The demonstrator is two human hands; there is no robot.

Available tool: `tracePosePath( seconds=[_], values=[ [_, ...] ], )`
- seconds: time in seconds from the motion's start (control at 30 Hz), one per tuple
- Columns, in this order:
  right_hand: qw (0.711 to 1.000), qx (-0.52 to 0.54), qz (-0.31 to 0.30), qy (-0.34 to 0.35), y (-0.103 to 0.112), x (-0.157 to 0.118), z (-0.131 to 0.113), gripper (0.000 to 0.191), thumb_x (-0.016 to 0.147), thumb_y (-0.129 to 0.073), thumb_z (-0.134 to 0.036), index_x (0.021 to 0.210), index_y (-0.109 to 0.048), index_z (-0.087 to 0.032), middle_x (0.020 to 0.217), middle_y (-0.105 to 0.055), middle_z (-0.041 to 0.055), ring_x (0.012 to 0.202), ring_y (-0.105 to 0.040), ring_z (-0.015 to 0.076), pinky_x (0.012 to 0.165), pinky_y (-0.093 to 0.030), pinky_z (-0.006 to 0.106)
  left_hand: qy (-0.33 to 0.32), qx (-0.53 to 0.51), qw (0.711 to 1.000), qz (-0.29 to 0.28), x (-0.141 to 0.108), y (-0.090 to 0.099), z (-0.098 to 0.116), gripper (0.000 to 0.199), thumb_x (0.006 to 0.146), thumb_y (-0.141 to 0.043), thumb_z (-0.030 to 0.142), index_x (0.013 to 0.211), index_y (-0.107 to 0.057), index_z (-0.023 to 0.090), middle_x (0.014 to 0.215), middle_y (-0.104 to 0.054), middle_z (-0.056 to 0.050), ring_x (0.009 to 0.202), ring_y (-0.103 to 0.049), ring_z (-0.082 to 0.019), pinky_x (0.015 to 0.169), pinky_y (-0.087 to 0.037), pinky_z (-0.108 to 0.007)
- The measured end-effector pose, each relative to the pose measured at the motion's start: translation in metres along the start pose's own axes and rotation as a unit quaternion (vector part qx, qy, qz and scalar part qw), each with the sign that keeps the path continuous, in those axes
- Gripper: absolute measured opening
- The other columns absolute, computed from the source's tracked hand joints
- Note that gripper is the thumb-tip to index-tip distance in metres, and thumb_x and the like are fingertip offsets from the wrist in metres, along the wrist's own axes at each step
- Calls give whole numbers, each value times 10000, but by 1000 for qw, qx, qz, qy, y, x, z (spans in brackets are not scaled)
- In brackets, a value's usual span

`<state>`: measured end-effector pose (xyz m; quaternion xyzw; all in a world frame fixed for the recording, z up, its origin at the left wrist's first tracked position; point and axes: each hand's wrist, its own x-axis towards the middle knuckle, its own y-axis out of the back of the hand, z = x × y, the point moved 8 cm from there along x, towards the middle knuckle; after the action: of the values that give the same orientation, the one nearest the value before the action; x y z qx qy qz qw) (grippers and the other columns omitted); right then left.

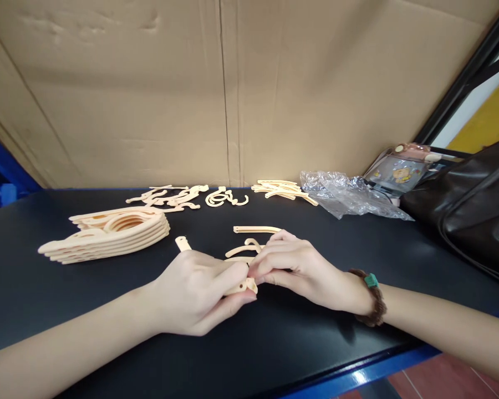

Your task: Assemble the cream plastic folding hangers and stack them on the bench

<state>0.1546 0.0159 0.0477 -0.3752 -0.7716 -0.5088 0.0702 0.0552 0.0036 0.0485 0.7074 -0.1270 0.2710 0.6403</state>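
Note:
My left hand (pixel 199 291) is closed around a cream plastic hanger arm (pixel 183 244), whose flat end with a hole sticks out past the knuckles. Between its thumb and forefinger shows the jointed end (pixel 249 285) of the hanger parts, with a small round hole. Fingers of my right hand (pixel 301 266) pinch at this same end; the exact spot they grip is partly hidden. Just beyond the hands, a loose hanger arm (pixel 255 229) and a curved hook (pixel 253 242) lie on the black table (pixel 183 360).
A stack of assembled cream hangers (pixel 120 241) stands at the left. Behind lie piles of hooked parts (pixel 174 195), hooks (pixel 222 197) and straight arms (pixel 283 189). Clear plastic bags (pixel 349 194) and a dark leather bag (pixel 461 199) are at the right, before a cardboard wall (pixel 149 100).

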Motion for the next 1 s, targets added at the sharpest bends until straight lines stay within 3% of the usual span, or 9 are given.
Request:
tracePosePath(
  seconds=[0.17,0.43,0.67,0.77,0.87,1.0],
  values=[
    [1000,-2,-19,-6,-4,-1,1,99,919,-549,-186,910,-647,-189,942,-712,-1,822,-600,96,855,-370,291,-16,20,1000,-10,1,-2,5,170,954,-370,215,785,-374,207,590,-517,51,428,-460,-81,410,-269,-237],
    [999,6,-42,-4,-4,-4,0,117,932,-535,-197,902,-646,-179,864,-697,-16,783,-593,78,810,-352,268,-13,45,998,-48,3,-9,1,232,995,-327,344,811,-364,208,636,-548,52,430,-485,-78,412,-301,-225],
    [989,-97,-99,39,-12,-4,-7,151,951,-493,-172,924,-641,-180,880,-659,-8,827,-555,89,781,-333,265,-1,41,995,-89,3,-19,3,194,1002,-304,345,883,-371,208,639,-621,49,452,-548,-106,447,-360,-223],
    [979,-155,-113,65,-17,-3,-12,212,963,-445,-157,898,-645,-180,848,-640,1,791,-526,104,785,-331,281,17,25,993,-115,4,-23,2,242,1014,-235,329,850,-371,214,583,-606,57,430,-537,-109,442,-351,-224],
    [979,-171,-92,65,-15,-1,-12,234,980,-425,-207,900,-644,-180,844,-648,5,786,-530,107,794,-344,277,45,16,993,-104,3,-22,-4,253,1008,-260,362,835,-373,216,596,-606,56,436,-538,-104,432,-331,-216],
    [984,-166,-44,44,-3,-1,-6,188,967,-464,-217,938,-643,-169,927,-682,13,890,-561,110,854,-353,272,151,-55,983,-88,-1,-21,-24,210,1000,-307,340,854,-392,216,691,-638,61,541,-588,-86,492,-366,-186]
  ],
)
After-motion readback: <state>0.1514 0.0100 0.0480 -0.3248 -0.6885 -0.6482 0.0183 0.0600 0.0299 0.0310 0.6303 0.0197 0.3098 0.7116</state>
